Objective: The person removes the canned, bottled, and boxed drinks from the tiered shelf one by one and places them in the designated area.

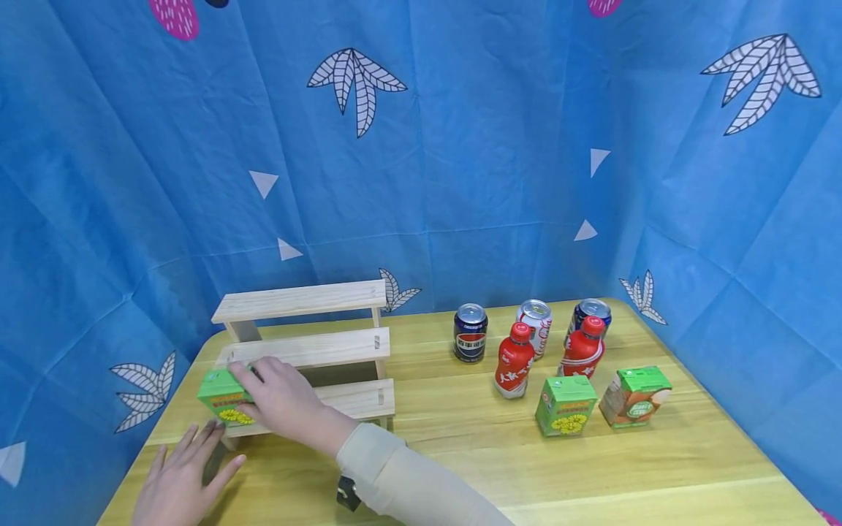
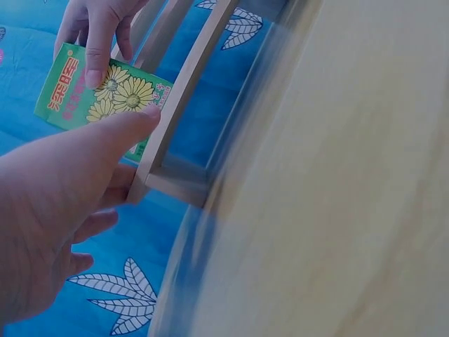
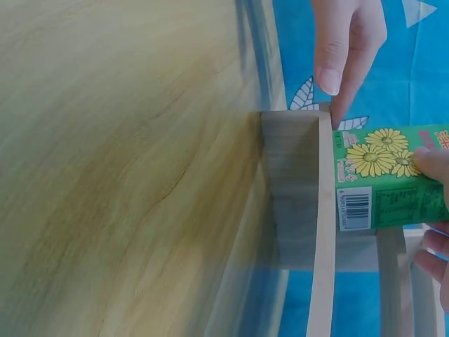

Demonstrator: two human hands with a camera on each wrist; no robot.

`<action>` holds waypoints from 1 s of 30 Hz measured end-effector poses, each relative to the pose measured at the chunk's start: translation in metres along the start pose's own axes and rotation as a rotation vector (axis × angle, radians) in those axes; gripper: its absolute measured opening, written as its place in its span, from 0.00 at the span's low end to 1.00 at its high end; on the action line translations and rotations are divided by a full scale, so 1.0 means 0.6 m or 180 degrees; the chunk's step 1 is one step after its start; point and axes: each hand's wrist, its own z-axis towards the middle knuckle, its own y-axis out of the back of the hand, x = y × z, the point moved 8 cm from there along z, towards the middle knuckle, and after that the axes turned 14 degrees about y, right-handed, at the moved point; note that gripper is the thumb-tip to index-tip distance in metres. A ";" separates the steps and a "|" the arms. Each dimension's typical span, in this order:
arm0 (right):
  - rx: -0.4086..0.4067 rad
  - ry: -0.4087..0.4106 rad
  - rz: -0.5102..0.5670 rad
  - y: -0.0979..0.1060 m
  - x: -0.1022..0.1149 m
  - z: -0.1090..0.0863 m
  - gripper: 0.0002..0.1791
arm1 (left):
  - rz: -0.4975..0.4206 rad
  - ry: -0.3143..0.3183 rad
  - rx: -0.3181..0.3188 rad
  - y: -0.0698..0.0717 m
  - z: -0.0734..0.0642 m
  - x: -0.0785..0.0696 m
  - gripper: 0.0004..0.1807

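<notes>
A green drink carton with yellow flowers stands at the left end of the lowest step of a three-step wooden shelf. My right hand grips the carton from the top and side, reaching across in a beige sleeve. My left hand lies flat on the table with straight fingers against the shelf's front left foot. In the left wrist view the left hand's fingertips touch the shelf edge beside the carton. In the right wrist view the carton sits behind the step's board.
On the right of the wooden table stand three cans, two red bottles, another green carton and a brown-and-green carton. Blue patterned cloth closes off the back and sides.
</notes>
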 end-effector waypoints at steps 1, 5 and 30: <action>-0.0002 0.0017 -0.0001 0.000 0.001 0.000 0.36 | -0.0006 -0.0003 -0.0002 0.000 0.000 0.000 0.48; 0.0004 0.0061 0.0032 -0.001 0.006 0.000 0.34 | -0.0022 -0.0005 0.0030 -0.001 0.000 0.000 0.48; -0.0190 0.0113 0.0067 0.027 0.009 0.000 0.29 | -0.0031 -0.0019 -0.0042 -0.001 0.000 0.001 0.46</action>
